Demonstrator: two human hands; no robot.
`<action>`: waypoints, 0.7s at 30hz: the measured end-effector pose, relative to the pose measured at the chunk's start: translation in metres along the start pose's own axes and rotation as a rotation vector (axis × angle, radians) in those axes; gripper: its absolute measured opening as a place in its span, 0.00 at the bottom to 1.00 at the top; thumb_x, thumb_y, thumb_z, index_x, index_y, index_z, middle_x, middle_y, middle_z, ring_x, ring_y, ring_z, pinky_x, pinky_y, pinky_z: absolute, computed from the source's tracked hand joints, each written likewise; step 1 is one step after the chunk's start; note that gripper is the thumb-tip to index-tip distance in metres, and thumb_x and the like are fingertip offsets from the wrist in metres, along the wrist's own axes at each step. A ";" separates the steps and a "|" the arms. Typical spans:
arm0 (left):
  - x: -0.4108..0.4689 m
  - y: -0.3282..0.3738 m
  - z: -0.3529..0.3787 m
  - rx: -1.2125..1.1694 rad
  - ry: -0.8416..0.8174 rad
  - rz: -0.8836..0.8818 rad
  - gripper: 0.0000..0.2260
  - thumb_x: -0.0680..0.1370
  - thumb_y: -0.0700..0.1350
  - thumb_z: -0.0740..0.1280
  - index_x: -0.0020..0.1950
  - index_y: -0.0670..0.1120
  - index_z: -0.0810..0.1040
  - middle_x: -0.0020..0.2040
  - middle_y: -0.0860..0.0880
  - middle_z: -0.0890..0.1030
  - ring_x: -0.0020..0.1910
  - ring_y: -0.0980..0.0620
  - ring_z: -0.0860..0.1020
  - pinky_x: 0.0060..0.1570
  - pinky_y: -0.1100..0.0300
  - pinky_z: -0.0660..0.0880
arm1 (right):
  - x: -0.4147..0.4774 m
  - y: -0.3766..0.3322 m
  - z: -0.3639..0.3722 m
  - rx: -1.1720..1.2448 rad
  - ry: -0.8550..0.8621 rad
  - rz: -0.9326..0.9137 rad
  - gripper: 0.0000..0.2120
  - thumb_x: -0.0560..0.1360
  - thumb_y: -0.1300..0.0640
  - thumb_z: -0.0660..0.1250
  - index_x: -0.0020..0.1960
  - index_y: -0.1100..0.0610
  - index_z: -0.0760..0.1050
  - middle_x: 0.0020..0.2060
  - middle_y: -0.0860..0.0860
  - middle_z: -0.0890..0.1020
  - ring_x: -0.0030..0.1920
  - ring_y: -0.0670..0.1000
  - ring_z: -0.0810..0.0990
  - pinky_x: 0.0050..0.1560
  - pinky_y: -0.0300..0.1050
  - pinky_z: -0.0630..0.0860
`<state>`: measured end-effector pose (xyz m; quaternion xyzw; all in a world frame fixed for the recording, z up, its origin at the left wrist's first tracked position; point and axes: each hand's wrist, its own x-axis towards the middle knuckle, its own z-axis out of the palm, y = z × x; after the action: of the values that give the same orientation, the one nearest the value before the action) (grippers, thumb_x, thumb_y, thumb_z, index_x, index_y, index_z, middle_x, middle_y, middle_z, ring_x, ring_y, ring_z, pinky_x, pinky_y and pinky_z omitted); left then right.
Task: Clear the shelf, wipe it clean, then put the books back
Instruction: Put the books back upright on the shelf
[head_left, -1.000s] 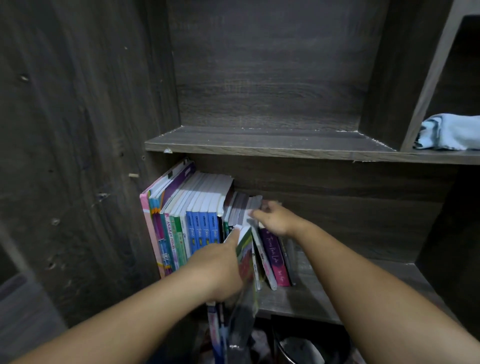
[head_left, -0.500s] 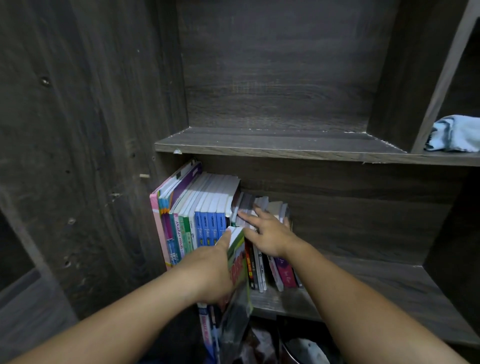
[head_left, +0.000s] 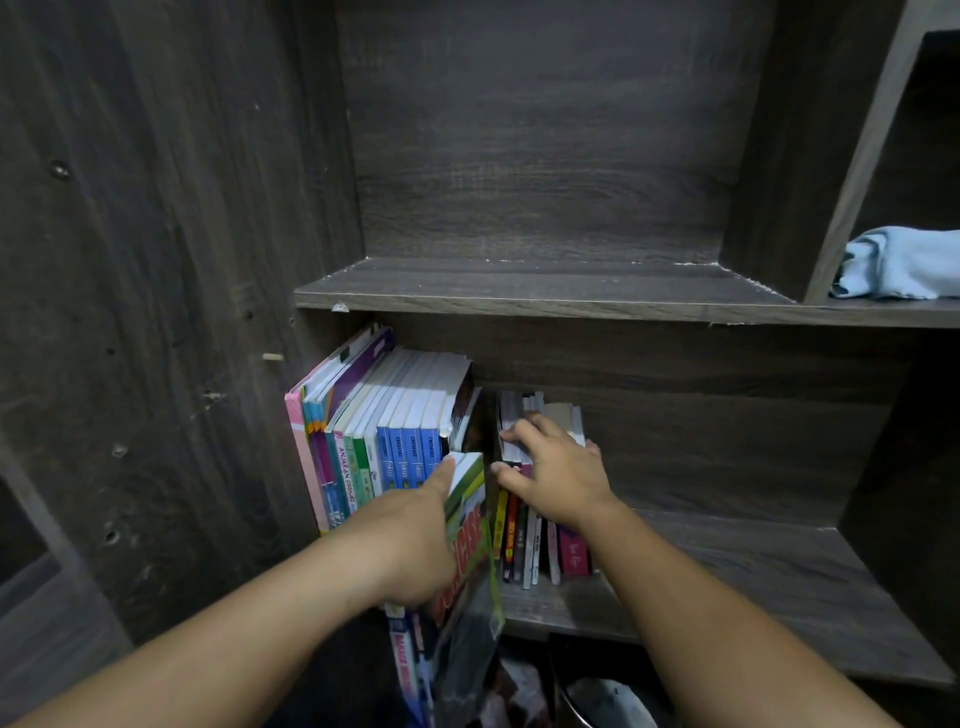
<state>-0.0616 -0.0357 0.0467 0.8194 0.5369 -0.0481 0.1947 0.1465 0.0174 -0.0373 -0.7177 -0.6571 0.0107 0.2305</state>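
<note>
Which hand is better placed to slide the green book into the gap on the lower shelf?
Left. The left hand grips the green book at the mouth of the gap, beside the blue books. The right hand holds the thin books aside, so the gap is open.

Blue-spined books (head_left: 410, 460), pale blue cloth (head_left: 901, 264), dark woodgrain shelf (head_left: 519, 301).
</note>
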 end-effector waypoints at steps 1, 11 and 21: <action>0.001 0.003 -0.001 -0.002 0.013 0.004 0.40 0.79 0.42 0.62 0.77 0.57 0.34 0.48 0.50 0.79 0.34 0.55 0.76 0.35 0.59 0.77 | -0.002 0.005 -0.002 0.006 0.018 0.005 0.21 0.73 0.35 0.61 0.64 0.40 0.68 0.71 0.43 0.66 0.68 0.48 0.69 0.64 0.63 0.65; 0.047 0.046 -0.011 0.107 0.286 -0.078 0.44 0.75 0.39 0.64 0.78 0.52 0.34 0.55 0.42 0.75 0.49 0.45 0.78 0.38 0.55 0.72 | -0.010 0.029 -0.012 0.053 0.072 0.017 0.20 0.70 0.39 0.66 0.61 0.41 0.72 0.65 0.38 0.70 0.64 0.45 0.71 0.60 0.56 0.67; 0.084 0.051 0.050 0.528 0.598 0.128 0.37 0.78 0.62 0.58 0.77 0.40 0.51 0.63 0.43 0.64 0.60 0.44 0.65 0.53 0.52 0.67 | -0.012 0.031 -0.020 0.088 -0.030 -0.003 0.29 0.66 0.33 0.59 0.65 0.39 0.69 0.68 0.41 0.69 0.68 0.45 0.68 0.64 0.59 0.67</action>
<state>0.0262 0.0003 -0.0096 0.8509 0.4870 0.0682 -0.1845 0.1801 -0.0016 -0.0332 -0.7057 -0.6604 0.0502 0.2518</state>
